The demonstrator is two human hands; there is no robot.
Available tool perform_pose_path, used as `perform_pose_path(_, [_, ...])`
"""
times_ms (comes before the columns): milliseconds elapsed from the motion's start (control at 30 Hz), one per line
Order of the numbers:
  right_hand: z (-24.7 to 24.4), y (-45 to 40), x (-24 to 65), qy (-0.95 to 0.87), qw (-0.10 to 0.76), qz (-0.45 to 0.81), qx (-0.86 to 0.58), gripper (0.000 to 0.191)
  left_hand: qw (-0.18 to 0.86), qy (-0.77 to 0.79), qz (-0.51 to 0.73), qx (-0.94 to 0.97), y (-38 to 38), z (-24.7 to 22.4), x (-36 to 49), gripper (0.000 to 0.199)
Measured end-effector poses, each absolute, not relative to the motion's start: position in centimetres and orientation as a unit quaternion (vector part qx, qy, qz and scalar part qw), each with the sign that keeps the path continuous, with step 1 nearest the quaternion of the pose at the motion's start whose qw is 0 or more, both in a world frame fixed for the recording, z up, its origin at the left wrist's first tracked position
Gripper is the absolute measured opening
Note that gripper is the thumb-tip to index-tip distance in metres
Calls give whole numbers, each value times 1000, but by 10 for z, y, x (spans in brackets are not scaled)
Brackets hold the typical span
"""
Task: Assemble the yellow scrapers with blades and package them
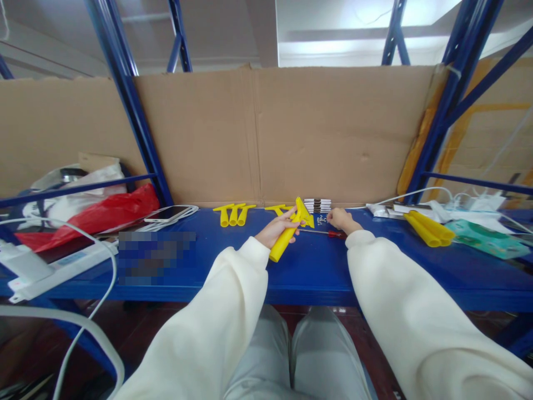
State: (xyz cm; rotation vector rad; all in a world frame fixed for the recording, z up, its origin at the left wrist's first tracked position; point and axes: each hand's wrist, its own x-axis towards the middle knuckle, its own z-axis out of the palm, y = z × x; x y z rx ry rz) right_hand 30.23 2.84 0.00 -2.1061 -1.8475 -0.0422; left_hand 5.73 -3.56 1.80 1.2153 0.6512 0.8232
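My left hand (280,229) is wrapped round a yellow plastic T-shaped handle (281,245), tilted with its wide head away from me and its round hollow end towards me. Just right of it, my right hand (340,219) is low over the table with its fingertips pressed together. Whatever they pinch is too small to make out. Beside those fingertips lie several tiny screws (322,220). A screwdriver with a red handle (335,234) rests under the right hand, its shaft pointing left. Behind the screws is a stack of white strips with dark middles (317,205).
More yellow T-shaped handles (234,215) lie along the cardboard wall (200,133), partly behind my left hand too. Two yellow tubes (431,230) and a green packet (485,239) are at right. Left are a phone (166,213), a power strip (62,269) and a red bag (104,219).
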Motion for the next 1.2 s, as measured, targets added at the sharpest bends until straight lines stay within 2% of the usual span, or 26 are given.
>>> perform_pose_path(300, [0, 27, 305, -650, 149, 11, -745, 18, 721, 284, 367, 515, -32, 16, 56, 86])
perform_pose_path(533, [0, 27, 306, -660, 85, 21, -746, 19, 742, 263, 363, 498, -31, 15, 55, 83])
perform_pose_path(633, [1, 26, 304, -659, 97, 18, -746, 21, 744, 257, 364, 497, -33, 16, 55, 85])
perform_pose_path(833, [6, 27, 303, -681, 229, 11, -696, 18, 749, 251, 368, 490, -32, 18, 54, 85])
perform_pose_path(1033, [7, 25, 287, -748, 429, 37, -505, 18, 749, 258, 357, 495, -34, 19, 54, 84])
perform_pose_path(1200, [6, 22, 265, -796, 459, 48, -393, 18, 748, 260, 352, 499, -37, 21, 55, 82])
